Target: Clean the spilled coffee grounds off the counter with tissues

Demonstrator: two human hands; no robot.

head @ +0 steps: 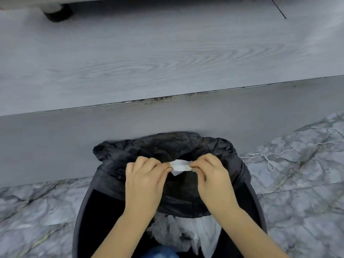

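Observation:
A small white tissue (180, 165), folded and stained brown at its ends, is stretched between my two hands above a black trash bin (83, 211). My left hand (144, 180) pinches the tissue's left end and my right hand (214, 180) pinches its right end. The bin stands on the floor against the front of the grey wood-grain counter (149, 58) and is lined with a black bag (130, 151). Dark coffee grounds (160, 100) lie along the counter's front edge. Crumpled white tissues (197, 231) sit inside the bin below my wrists.
A black round foot of some appliance (57, 13) stands at the counter's far left. A loose white string (279, 152) trails over the marble-patterned floor (307, 202) to the right of the bin. Blue denim (158, 253) shows at the bottom edge.

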